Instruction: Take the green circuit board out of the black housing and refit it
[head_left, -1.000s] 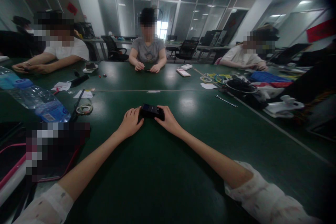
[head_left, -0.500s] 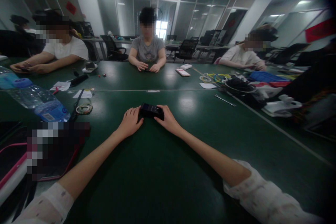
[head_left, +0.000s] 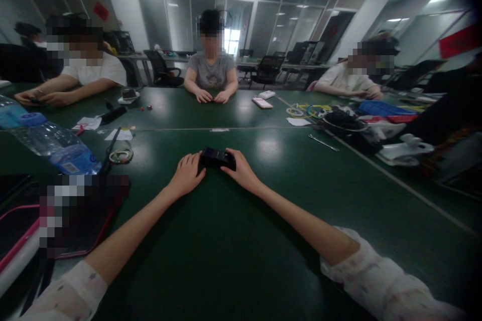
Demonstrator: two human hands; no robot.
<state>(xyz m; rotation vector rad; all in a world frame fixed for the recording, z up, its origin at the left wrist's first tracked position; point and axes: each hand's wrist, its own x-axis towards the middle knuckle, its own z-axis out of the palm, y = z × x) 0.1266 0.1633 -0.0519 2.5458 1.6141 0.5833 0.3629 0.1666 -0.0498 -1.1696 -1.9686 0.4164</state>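
Observation:
A small black box-shaped device (head_left: 214, 156) with a dark screen sits low at the green tabletop, between my two hands; its exact kind is unclear. My left hand (head_left: 187, 173) rests at its left end, fingers on the far side and thumb on the near side. At the right end, my right hand (head_left: 243, 168) pinches it between thumb and fingers. Both forearms reach forward over the table (head_left: 226, 251).
To the left lie a large water bottle (head_left: 60, 140), a pink-edged bag (head_left: 101, 230) and a coiled bracelet-like ring (head_left: 121, 155). A wrench (head_left: 323, 143) and a heap of cables (head_left: 342, 123) are to the right. Co-workers sit opposite, one in a grey shirt (head_left: 211, 71).
The device and my right fingers have shifted very slightly upward, showing a little more of its top face. My left hand stays put. The co-worker opposite has lowered the item in their hands.

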